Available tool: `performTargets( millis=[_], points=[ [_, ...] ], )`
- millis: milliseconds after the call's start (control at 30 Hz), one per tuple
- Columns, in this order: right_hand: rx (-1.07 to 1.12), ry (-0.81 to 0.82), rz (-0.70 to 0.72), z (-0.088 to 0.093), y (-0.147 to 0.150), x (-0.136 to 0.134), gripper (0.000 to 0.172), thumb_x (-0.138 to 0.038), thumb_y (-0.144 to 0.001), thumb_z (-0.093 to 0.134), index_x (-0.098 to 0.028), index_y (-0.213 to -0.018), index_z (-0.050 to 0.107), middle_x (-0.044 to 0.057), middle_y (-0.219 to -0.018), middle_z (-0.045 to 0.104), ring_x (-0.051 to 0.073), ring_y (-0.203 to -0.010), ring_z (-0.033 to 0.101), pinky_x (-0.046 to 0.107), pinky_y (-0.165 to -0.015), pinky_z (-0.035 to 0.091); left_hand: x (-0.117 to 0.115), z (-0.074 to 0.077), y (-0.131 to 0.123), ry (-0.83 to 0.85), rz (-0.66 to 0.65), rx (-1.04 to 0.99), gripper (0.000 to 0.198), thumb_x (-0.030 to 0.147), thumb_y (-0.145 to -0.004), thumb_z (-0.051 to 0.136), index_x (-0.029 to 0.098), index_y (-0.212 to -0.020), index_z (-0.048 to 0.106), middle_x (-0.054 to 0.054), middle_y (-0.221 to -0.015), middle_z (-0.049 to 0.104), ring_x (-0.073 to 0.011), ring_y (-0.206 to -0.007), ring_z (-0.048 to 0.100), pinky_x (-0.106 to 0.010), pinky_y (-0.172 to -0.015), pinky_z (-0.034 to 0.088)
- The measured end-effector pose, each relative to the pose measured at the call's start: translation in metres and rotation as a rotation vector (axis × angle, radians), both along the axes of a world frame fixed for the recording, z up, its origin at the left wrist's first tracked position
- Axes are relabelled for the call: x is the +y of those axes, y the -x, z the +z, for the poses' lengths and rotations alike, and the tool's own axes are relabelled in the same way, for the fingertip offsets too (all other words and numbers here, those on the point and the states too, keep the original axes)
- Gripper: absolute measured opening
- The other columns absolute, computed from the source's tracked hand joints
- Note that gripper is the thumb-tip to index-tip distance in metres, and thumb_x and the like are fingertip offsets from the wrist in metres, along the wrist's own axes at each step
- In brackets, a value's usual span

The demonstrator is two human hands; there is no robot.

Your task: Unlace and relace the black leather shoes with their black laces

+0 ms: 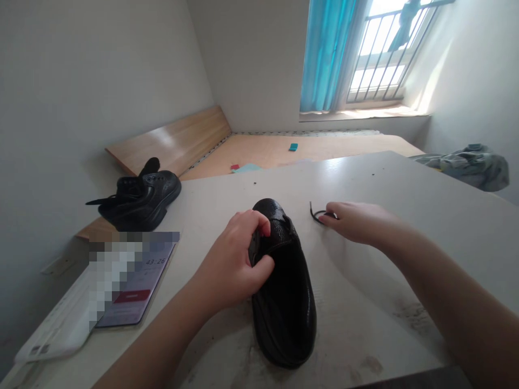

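Note:
A black leather shoe (306, 302) lies on the white table with its toe pointing away and its opening facing up. My left hand (239, 254) grips its left side near the front of the opening, thumb at the inner edge and fingers curled over the upper. To the right of the shoe, my right hand (348, 219) is closed on a black shoelace (314, 214), whose thin tip and a small loop stick out past the fingers. Whether that lace is threaded in the shoe cannot be made out. A second black shoe (146, 197) stands at the far left, its tongue raised.
A phone (152, 292) showing a timer lies on the left, beside a white object (60, 329) that is partly blurred out. Behind the white table (365, 183) is a wooden surface (259, 146) with a small teal item (293, 147). Crumpled fabric (470, 162) lies at the right.

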State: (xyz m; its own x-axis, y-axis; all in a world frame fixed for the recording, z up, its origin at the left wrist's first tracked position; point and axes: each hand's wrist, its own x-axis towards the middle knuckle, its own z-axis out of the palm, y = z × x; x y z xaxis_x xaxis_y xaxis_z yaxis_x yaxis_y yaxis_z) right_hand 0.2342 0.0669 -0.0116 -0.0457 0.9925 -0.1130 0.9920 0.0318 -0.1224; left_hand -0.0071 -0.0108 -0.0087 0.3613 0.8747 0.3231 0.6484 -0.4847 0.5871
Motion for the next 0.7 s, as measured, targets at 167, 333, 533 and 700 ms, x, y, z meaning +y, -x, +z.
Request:
performTargets(
  millis=[167, 333, 533, 700],
  points=[
    [-0.06, -0.104, 0.03, -0.006, 0.008, -0.006, 0.035, -0.044, -0.097, 0.041, -0.02, -0.115, 0.06, 0.011, -0.118, 0.066, 0.031, -0.098, 0.063, 0.035, -0.065, 0.039, 0.005, -0.004, 0.003, -0.016, 0.075, -0.121, 0.022, 0.014, -0.081, 0.054, 0.023, -0.1, 0.059, 0.001, -0.091, 0.059, -0.0177, -0.087, 0.057, -0.037, -0.086, 0.049],
    [0.101, -0.372, 0.165, 0.008, 0.016, -0.02, 0.03, -0.039, -0.097, 0.043, -0.021, -0.111, 0.062, 0.011, -0.115, 0.065, 0.031, -0.106, 0.058, 0.04, -0.076, 0.043, 0.006, -0.006, 0.001, -0.014, 0.119, -0.224, 0.021, 0.02, -0.087, 0.056, 0.023, -0.106, 0.063, 0.001, -0.087, 0.057, -0.0149, -0.085, 0.059, -0.032, -0.086, 0.052],
    [0.812, -0.211, 0.906, 0.04, 0.037, -0.062, 0.015, -0.013, -0.088, 0.052, -0.02, -0.079, 0.063, 0.002, -0.08, 0.067, 0.016, -0.077, 0.06, 0.03, -0.074, 0.047, 0.007, -0.004, -0.002, 0.027, 0.244, -0.204, 0.012, 0.029, -0.085, 0.059, 0.021, -0.091, 0.065, 0.004, -0.068, 0.048, -0.0127, -0.063, 0.05, -0.023, -0.054, 0.041],
    [0.336, 0.049, 0.928, 0.046, 0.066, -0.082, 0.02, -0.004, -0.073, 0.061, -0.018, -0.059, 0.057, 0.007, -0.074, 0.068, 0.02, -0.069, 0.06, 0.035, -0.067, 0.047, 0.01, -0.005, 0.0, 0.028, 0.253, -0.176, 0.011, 0.03, -0.083, 0.061, 0.021, -0.086, 0.065, 0.004, -0.064, 0.045, -0.014, -0.064, 0.049, -0.026, -0.059, 0.039]
  ],
)
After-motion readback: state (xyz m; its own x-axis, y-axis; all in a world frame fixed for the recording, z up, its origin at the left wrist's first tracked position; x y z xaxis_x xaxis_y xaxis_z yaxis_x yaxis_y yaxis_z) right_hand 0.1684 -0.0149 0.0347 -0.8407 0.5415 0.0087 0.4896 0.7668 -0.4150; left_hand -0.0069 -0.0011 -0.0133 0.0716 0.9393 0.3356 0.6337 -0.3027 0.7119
